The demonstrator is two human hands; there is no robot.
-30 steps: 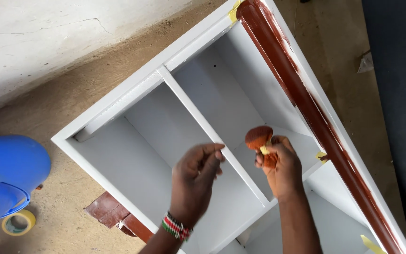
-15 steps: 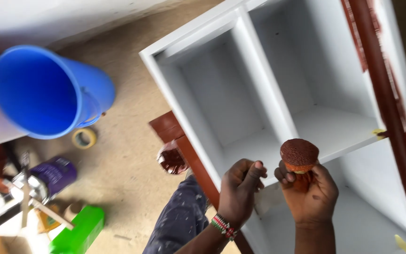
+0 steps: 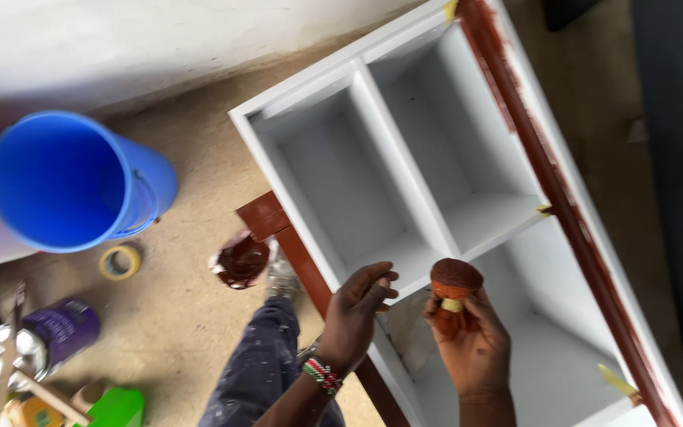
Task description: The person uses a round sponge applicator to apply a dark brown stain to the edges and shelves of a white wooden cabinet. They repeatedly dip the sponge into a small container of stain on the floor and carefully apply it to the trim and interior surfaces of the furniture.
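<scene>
Reddish-brown paint soaks the round sponge pad [image 3: 455, 278] that my right hand [image 3: 472, 348] pinches by its pale stub, upright over the near shelf of the white wooden cabinet [image 3: 405, 182] lying on the floor. My left hand [image 3: 355, 316] hovers just left of it, fingers loosely curled, holding nothing. Far left on the floor stands a blue plastic bucket [image 3: 73, 182], with a yellow tape roll [image 3: 120, 262] near it.

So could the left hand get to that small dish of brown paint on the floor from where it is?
Probably yes: the left hand is empty, and only the person's own knee lies between it and the paint dish.
</scene>
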